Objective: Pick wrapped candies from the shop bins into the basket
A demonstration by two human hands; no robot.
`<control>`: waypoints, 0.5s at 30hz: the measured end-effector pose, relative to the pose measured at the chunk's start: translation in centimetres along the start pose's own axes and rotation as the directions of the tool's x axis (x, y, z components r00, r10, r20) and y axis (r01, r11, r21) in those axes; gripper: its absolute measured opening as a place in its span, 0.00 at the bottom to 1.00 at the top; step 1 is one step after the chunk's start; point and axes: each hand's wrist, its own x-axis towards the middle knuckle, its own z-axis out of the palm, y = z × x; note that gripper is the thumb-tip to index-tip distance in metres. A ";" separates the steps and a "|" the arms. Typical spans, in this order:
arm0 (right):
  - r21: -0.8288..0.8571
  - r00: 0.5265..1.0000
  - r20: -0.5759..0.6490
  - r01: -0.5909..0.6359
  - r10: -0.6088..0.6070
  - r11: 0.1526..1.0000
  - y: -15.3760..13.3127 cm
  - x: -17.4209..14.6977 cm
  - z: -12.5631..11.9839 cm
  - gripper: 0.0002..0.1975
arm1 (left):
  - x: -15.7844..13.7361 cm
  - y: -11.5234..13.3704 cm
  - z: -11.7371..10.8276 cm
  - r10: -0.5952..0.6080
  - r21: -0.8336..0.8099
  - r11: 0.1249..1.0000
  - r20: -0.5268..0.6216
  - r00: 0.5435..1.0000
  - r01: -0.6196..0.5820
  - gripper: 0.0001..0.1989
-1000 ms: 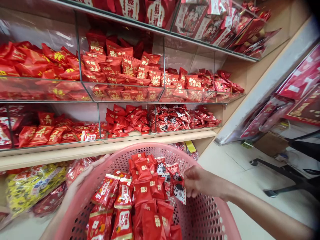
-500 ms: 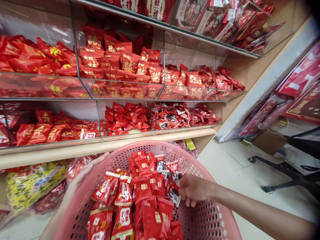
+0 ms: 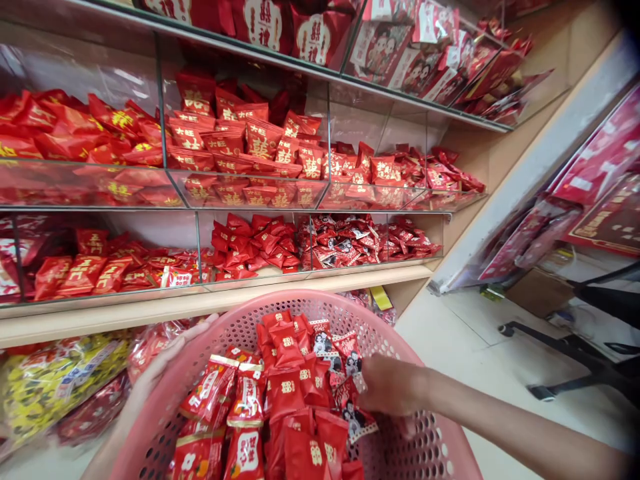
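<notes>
A pink plastic basket (image 3: 210,353) with a perforated wall is in front of me, partly filled with small red candy packets. My left hand (image 3: 175,343) grips its left side from outside, fingers stretched along the rim. Inside the basket, at the right, is my right hand (image 3: 393,387), its fingers curled downward and smeared by motion. Touching or just beside it is a red-and-black packet with figures on it (image 3: 353,413). Plain red packets with gold print (image 3: 287,390) are heaped in the middle. Red packets with gold ends (image 3: 247,400) are at the left.
Glass-fronted shelves (image 3: 250,193) full of red packets rise just beyond the basket. Under the lowest shelf is a yellow patterned bag (image 3: 65,380). On the right, a black wheeled chair base (image 3: 560,360) stands on the tiled floor (image 3: 465,327).
My right hand has shifted slightly and blurred; the red-and-black packet beside it now lies lower and shows more. The shelves appear a little lower in view. My left hand stays at the rim.
</notes>
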 end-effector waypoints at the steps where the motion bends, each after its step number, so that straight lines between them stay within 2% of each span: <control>1: -0.018 0.998 -0.064 0.007 -0.008 1.000 -0.1 0.1 -1.1 0.10 | -0.1 0.2 0.2 0.009 0.015 1.000 -0.005 1.000 -0.009 0.17; 2: -0.022 0.986 -0.164 0.022 -0.026 1.000 -0.1 0.4 -2.4 0.10 | -0.2 0.2 0.4 0.025 0.032 0.999 -0.007 1.000 -0.025 0.17; 4: -0.027 0.913 -0.401 0.074 -0.079 0.997 0.1 1.2 -5.3 0.10 | -0.3 0.2 0.4 0.052 0.053 0.997 -0.003 0.999 -0.051 0.17; 6: 0.043 0.739 -0.666 0.175 -0.103 0.984 0.3 2.5 -7.9 0.09 | -0.1 -0.1 0.0 0.045 0.044 0.998 0.009 0.999 -0.045 0.17; 7: 0.147 0.666 -0.743 0.252 -0.061 0.957 0.4 3.3 -9.1 0.08 | 0.1 -0.3 -0.3 0.037 0.038 0.999 0.020 0.999 -0.037 0.17; 8: 0.283 0.639 -0.769 0.323 0.012 0.903 0.5 4.1 -10.0 0.08 | 0.2 -0.5 -0.7 0.031 0.036 0.999 0.033 0.999 -0.032 0.18; 9: 0.420 0.661 -0.746 0.367 0.086 0.830 0.6 5.0 -10.8 0.09 | 0.4 -0.6 -1.0 0.029 0.039 0.999 0.046 0.999 -0.031 0.18; 11: 0.619 0.739 -0.650 0.377 0.179 0.689 0.4 6.6 -11.7 0.11 | 0.6 -0.9 -1.4 0.022 0.031 0.999 0.067 0.998 -0.024 0.18; 12: 0.666 0.765 -0.614 0.368 0.196 0.649 0.2 7.4 -12.0 0.13 | 0.7 -0.9 -1.5 0.007 0.019 1.000 0.071 0.997 -0.008 0.18; 15: 0.749 0.803 -0.554 0.367 0.219 0.552 -0.9 9.0 -12.2 0.15 | 0.9 -1.1 -1.7 -0.027 -0.040 0.999 0.064 0.998 0.030 0.17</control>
